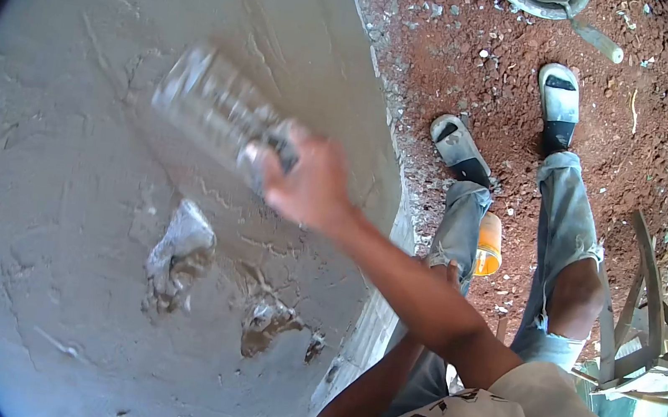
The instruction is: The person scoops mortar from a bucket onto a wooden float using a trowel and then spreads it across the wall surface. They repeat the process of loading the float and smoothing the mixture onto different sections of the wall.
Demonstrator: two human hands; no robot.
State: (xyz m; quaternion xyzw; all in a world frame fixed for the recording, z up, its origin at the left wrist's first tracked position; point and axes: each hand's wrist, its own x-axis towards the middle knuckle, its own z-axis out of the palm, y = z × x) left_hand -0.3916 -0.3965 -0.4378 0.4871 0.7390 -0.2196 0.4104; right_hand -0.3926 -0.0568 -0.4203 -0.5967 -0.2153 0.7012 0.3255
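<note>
My right hand [316, 185] is closed around the handle of a rectangular plastering float [213, 104], smeared grey and blurred by motion. The float overlaps the wet grey plaster surface [46, 154] in this view. Below the float, a raised lump of plaster [179, 251] sits on that surface, with a rough wet patch [272, 323] to its right. Behind my right forearm, my left hand [450, 272] shows only in a small part by my knee; its fingers are mostly hidden.
Red, stony soil [522, 124] lies beyond the plaster's pale edge, under my sandalled feet. An orange container [490, 248] stands by my leg. At the top is a mortar-stained basin [538, 6] with a handled tool [599, 43]. Wooden pieces [646, 325] stand at right.
</note>
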